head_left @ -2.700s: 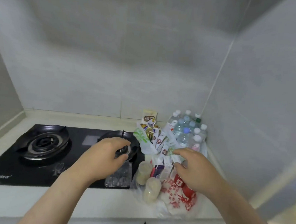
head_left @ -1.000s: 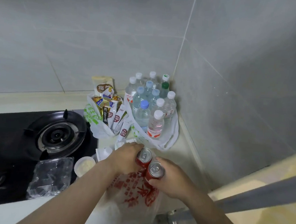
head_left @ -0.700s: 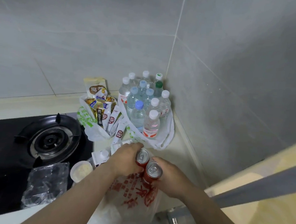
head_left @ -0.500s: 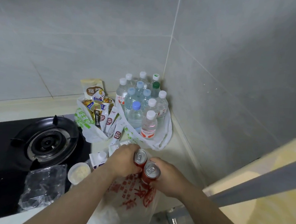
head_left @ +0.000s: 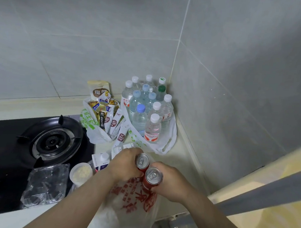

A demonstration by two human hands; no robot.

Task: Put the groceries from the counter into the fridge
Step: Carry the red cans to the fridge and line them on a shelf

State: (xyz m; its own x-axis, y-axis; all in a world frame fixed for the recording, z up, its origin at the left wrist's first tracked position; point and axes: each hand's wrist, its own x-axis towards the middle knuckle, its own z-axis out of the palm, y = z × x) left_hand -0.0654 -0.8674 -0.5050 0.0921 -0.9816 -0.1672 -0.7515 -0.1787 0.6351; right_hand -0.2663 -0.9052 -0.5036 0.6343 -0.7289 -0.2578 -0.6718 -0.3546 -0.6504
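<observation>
hands (head_left: 125,163) gripping red cans (head_left: 142,161), side by side

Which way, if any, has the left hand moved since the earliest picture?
Yes. The left hand went right, from over the burner to a red can it grips.

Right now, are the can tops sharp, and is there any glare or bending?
Head view: the far can and near can are sharp, tabs clear; the wide lens leans and bows the wall seams; light is soft, no harsh glare on the bottles; the bottom right is blurred.
</observation>
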